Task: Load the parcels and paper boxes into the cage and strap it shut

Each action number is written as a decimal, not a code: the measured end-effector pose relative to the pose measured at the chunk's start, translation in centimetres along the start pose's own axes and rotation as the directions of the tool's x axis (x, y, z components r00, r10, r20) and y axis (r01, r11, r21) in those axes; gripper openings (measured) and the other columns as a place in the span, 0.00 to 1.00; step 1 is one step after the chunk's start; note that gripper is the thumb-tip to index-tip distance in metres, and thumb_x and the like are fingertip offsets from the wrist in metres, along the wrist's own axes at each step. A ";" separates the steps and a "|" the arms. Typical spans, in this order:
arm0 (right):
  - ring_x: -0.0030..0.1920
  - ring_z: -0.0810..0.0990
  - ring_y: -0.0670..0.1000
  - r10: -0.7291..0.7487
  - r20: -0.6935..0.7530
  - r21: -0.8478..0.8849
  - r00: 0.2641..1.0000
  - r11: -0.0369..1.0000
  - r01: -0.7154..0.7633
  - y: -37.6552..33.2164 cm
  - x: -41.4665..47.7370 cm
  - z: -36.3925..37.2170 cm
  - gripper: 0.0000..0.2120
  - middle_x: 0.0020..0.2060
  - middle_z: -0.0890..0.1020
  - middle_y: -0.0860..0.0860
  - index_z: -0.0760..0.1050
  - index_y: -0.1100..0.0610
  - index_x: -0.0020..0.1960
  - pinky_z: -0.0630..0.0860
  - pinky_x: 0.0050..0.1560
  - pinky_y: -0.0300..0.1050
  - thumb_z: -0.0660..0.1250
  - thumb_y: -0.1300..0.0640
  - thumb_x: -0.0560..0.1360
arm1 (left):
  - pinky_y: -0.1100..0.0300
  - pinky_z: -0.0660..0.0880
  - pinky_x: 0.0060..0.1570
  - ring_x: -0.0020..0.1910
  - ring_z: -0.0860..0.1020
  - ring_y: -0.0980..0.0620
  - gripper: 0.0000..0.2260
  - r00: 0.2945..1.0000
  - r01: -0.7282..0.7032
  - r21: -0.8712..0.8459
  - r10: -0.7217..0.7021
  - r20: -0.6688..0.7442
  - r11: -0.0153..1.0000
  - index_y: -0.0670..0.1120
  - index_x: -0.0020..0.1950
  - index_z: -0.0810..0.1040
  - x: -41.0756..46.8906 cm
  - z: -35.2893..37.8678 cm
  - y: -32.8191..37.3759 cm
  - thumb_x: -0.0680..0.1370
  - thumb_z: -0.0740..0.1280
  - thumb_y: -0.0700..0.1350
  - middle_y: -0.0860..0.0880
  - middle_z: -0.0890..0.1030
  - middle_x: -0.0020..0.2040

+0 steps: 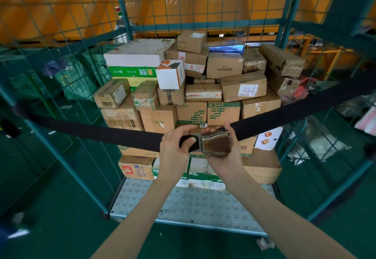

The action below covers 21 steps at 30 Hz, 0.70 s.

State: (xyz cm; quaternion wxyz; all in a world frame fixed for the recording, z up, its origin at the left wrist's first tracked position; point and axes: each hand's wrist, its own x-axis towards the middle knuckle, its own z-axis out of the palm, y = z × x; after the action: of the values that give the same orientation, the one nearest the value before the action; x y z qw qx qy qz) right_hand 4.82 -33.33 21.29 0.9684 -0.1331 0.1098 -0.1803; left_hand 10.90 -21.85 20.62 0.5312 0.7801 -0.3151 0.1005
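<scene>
Stretching across the middle of the frame, a wide black webbing strap (97,131) spans the open front of the green wire-mesh cage (121,4). At centre the left hand (173,151) curls round the strap's end, thumb on top; the right hand (223,162) cups a worn metal buckle (216,144), fingers wrapped behind it. Whether the buckle is latched, I can't quite tell. Brown cardboard boxes and parcels (192,114) sit stacked inside, filling the upper middle.

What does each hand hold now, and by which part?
The left hand pinches the black strap at its end beside the buckle. The right hand grips the buckle's body from below.
</scene>
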 end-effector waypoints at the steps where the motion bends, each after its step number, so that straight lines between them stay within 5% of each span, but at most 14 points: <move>1: 0.33 0.82 0.50 -0.003 0.005 -0.022 1.000 1.000 0.003 -0.1 0.1 0.0 0.15 0.33 0.80 0.53 0.73 0.59 0.51 0.80 0.43 0.45 0.69 0.51 0.70 | 0.46 0.73 0.59 0.56 0.76 0.47 0.14 1.000 -0.007 0.017 0.007 0.010 1.000 0.51 0.58 0.82 0.2 0.0 0.0 0.77 0.68 0.35 0.55 0.79 0.50; 5: 0.32 0.82 0.50 -0.013 -0.015 -0.088 1.000 0.996 0.012 -0.6 0.5 0.0 0.12 0.32 0.80 0.53 0.74 0.60 0.48 0.81 0.37 0.44 0.69 0.52 0.70 | 0.49 0.72 0.54 0.53 0.75 0.47 0.10 0.999 -0.030 0.065 0.028 0.030 0.997 0.48 0.51 0.82 0.7 0.4 -0.4 0.77 0.67 0.34 0.53 0.79 0.47; 11: 0.34 0.81 0.52 -0.027 -0.100 -0.264 0.995 0.964 0.000 -1.2 1.8 -1.1 0.15 0.32 0.79 0.54 0.74 0.59 0.37 0.79 0.44 0.47 0.65 0.51 0.78 | 0.55 0.64 0.50 0.48 0.74 0.49 0.05 0.993 -0.015 0.133 -0.001 0.118 0.991 0.45 0.51 0.81 1.1 1.4 -1.9 0.78 0.68 0.36 0.55 0.79 0.44; 17: 0.34 0.79 0.49 -0.089 -0.128 -0.396 0.988 0.918 0.032 -2.7 3.1 -3.0 0.10 0.32 0.78 0.51 0.74 0.57 0.39 0.76 0.48 0.47 0.67 0.55 0.77 | 0.63 0.57 0.49 0.50 0.75 0.49 0.07 0.970 -0.155 0.227 0.104 0.219 0.961 0.45 0.54 0.82 1.9 1.1 -5.1 0.78 0.68 0.37 0.51 0.83 0.50; 21: 0.42 0.81 0.52 -0.134 -0.201 -0.460 0.970 0.887 0.027 -3.3 3.8 -3.8 0.05 0.38 0.80 0.52 0.77 0.57 0.47 0.78 0.52 0.49 0.70 0.56 0.76 | 0.62 0.66 0.54 0.54 0.78 0.48 0.10 0.960 -0.217 0.229 0.164 0.228 0.949 0.42 0.60 0.81 2.3 0.5 -6.8 0.79 0.68 0.37 0.47 0.82 0.55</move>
State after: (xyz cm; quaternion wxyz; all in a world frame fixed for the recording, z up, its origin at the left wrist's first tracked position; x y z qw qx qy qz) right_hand 6.28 -38.57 18.03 0.8830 -0.3388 0.2530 -0.2039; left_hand 16.65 -21.60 16.30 0.3799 0.8130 -0.4275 0.1094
